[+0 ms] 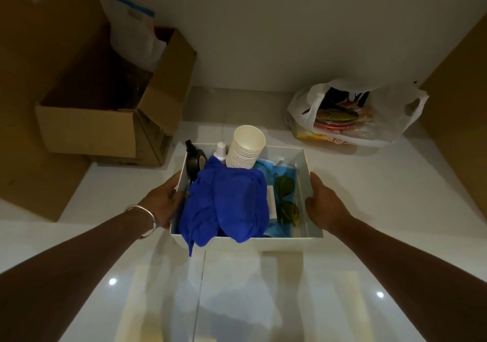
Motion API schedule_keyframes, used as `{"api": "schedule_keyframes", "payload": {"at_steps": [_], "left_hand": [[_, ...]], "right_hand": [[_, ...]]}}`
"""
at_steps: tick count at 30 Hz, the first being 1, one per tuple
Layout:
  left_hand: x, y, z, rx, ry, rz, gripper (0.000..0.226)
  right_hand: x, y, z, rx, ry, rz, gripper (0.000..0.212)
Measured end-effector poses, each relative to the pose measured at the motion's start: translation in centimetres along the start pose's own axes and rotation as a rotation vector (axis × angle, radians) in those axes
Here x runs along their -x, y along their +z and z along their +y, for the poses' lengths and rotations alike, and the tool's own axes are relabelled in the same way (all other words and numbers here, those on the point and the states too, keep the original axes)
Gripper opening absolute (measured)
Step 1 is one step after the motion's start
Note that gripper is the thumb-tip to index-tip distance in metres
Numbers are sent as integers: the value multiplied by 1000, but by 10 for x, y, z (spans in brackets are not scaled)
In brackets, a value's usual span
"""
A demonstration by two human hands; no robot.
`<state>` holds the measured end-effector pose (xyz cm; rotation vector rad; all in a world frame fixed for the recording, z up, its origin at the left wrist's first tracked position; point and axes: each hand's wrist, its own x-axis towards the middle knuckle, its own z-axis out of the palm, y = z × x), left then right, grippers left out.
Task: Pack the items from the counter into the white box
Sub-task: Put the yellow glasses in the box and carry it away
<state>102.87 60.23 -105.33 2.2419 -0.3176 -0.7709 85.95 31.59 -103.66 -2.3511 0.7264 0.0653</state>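
The white box (284,240) sits at the middle of the white counter. My left hand (164,202) grips its left wall and my right hand (325,206) grips its right wall. Inside, a blue cloth (229,204) fills the left half and hangs over the front rim. A stack of paper cups (245,148) stands upright at the back. A white bottle (220,150) and a dark spray bottle (194,161) stand at the back left. Green-lensed glasses (286,199) lie on blue material at the right.
An open cardboard box (105,125) stands at the back left with a plastic packet sticking out of it. A white plastic bag (355,115) with colourful items lies at the back right. Brown panels flank both sides. Glossy cabinet fronts (237,302) lie below the counter edge.
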Motion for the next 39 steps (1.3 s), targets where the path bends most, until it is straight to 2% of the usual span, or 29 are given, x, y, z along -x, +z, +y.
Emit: {"api": "schedule_keyframes", "payload": {"at_steps": [4,8,12,21,24,26,31,34,39], "left_hand": [[-17,-4,4,-81,22,16,56],[-26,-7,10,-51,26,20,56],[-37,-10,16,-138,71,72,54],[-54,-12,26,-136,84,70,47],[-49,-14,31,-56,26,65,43],[-44,-13,33,-96,41,96,48],[-33,-12,44,-174,76,238,44],[-18,-9,53,-156,49,240,38],[9,-1,42,-119,-24,212,48]], "right_hand": [[-18,-1,-5,3,35,-3,46],[-35,0,-5,21,73,18,48],[-48,-1,-8,20,88,26,49],[-66,-2,-14,34,100,49,48],[-67,-1,-16,42,103,47,49],[-65,-3,-20,47,122,41,51],[-62,-12,-29,99,166,-45,62],[-52,-21,-38,111,147,-119,71],[-20,-29,-31,146,106,-190,59]]}}
